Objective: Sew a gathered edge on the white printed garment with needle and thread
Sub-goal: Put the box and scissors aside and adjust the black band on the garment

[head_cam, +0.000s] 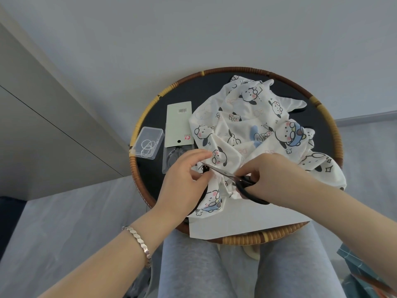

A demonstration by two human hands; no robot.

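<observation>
The white printed garment (247, 125) lies crumpled across the right half of the round table (137, 175), its near edge bunched between your two hands. Your left hand (184, 186) pinches a fold of that edge, thumb and forefinger closed on the cloth. Your right hand (277, 179) has its grip curled round the black handles of a pair of scissors (247, 183), whose blades lie over the cloth and point toward your left fingers. I cannot tell whether the blades are apart or together. No thread is clear enough to make out at the blades.

Just below the garment a plain white sheet (247, 222) covers the near part of the table. Left of the garment a pale card (179, 123) with a barcode lies flat, and beside it sits a small clear box (148, 143) holding thin loops. A bracelet (139, 241) circles your left wrist.
</observation>
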